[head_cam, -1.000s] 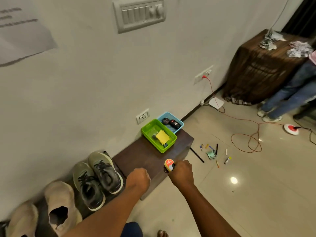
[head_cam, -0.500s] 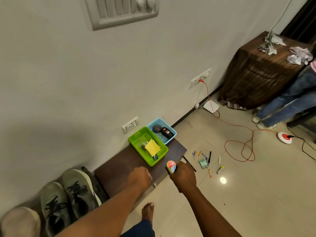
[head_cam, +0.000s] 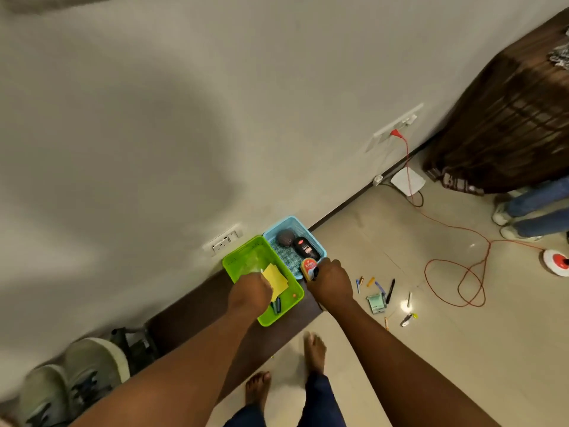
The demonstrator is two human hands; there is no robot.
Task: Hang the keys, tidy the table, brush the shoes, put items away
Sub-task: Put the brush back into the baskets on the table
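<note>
Blue basket: a light-blue perforated plastic basket (head_cam: 318, 246) sits on the dark brown wooden surface (head_cam: 197, 306), against the wall, touching a lime-green plastic basket (head_cam: 243, 257); a round dark tin (head_cam: 285, 237) and a black polish bottle (head_cam: 305, 248) already lie in it.
Task's thing: a small shoe-polish applicator with an orange-red label (head_cam: 308, 268), held at the blue basket's near rim.
Right hand (head_cam: 331, 282): fingers curled around the applicator, gripping it.
Left hand (head_cam: 250, 292): over the green basket beside a yellow paper note (head_cam: 275, 279); knuckles face the camera, so I cannot tell whether it holds anything.
Step in hand: judged as putting the polish away with its fellows.
Doing it well: carry it clear over the rim, lower it into the free near corner beside the bottle, lay it flat so it cannot tip, then let go.
Risk: catching the rim could shove the light basket toward the surface's end.
Remaining: pens and small items (head_cam: 380, 292) scattered on the tiled floor (head_cam: 462, 349); grey sneakers (head_cam: 77, 374) at the left.
</note>
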